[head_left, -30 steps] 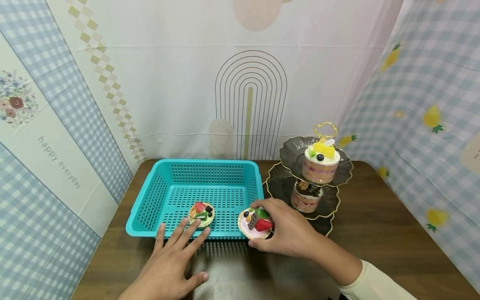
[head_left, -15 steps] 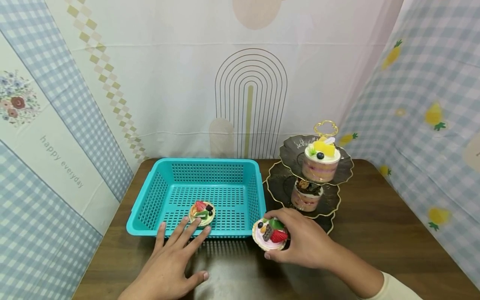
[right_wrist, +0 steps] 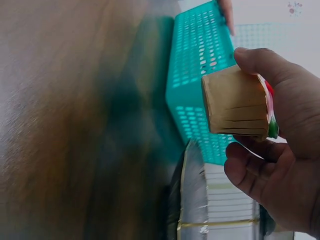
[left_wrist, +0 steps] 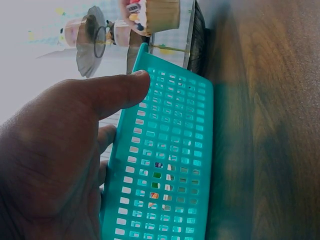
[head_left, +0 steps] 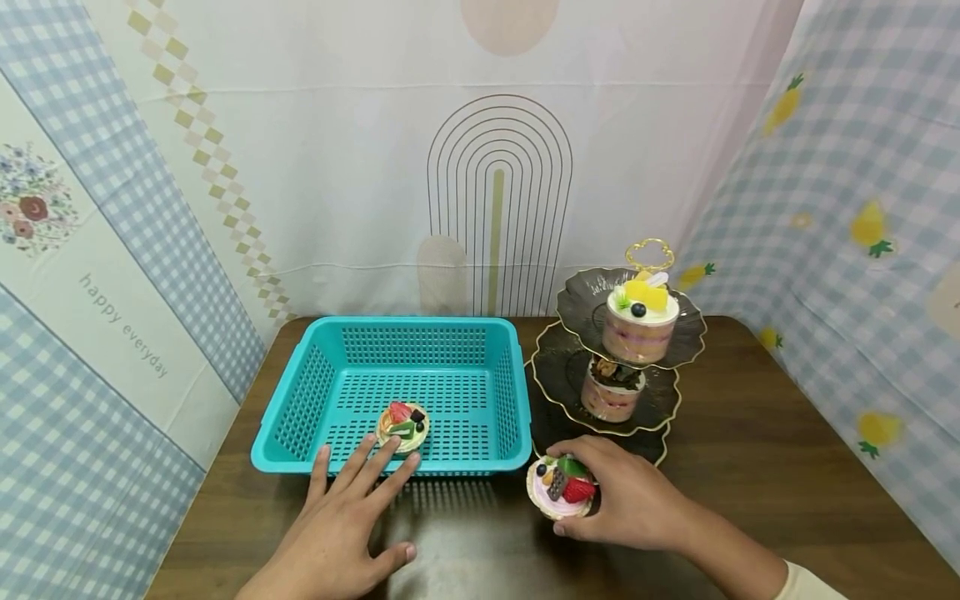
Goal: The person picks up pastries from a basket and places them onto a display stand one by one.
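Tiered stand (head_left: 582,311) just behind pink tart (head_left: 558,490) — right grip (head_left: 637,502) pinching it, left grip (head_left: 341,518) spread at basket rim (head_left: 472,464)

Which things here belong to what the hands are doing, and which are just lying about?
Likely part of the work:
right hand, holding pink-cream tart
left hand, at the teal basket
second tart, in the basket
tiered stand and its two cakes, perhaps

Apparently just surroundings:
cloth backdrop
wooden table

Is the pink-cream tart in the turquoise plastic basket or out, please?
Out: the right hand holds the tart outside the front right corner of the basket.
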`<state>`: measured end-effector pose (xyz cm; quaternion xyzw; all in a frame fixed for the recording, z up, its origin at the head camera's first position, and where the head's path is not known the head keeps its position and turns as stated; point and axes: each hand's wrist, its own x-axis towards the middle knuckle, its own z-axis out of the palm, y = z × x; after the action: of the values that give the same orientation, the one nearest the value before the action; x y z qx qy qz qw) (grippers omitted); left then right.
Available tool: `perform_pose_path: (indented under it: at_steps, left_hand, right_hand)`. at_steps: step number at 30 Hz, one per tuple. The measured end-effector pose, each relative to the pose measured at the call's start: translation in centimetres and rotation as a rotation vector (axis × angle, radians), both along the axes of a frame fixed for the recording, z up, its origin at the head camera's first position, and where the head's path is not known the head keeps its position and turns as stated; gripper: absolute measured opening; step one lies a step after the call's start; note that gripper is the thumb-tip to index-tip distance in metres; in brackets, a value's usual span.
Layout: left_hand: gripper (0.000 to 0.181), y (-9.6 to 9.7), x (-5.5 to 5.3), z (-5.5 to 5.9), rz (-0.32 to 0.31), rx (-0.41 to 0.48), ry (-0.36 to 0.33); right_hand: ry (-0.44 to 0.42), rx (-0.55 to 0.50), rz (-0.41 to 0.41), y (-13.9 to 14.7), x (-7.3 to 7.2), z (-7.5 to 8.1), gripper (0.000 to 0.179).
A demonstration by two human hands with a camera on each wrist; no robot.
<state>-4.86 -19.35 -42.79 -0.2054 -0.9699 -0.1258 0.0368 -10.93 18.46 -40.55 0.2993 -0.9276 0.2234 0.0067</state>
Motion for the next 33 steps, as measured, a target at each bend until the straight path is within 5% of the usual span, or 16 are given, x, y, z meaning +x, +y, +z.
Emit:
perform_pose_path:
  at_steps: [13, 33]
  left_hand:
    - [0.094, 0.0, -0.2, 0.0, -0.003, -0.004, -0.031]
    - [0.094, -0.1, -0.2, -0.3, -0.005, -0.003, -0.017]
  right_hand:
    - [-0.037, 0.002, -0.105, 1.2, -2.9, -3.1, 0.071]
    - [-0.092, -0.080, -0.368, 0.9, -5.6, -5.5, 0.051]
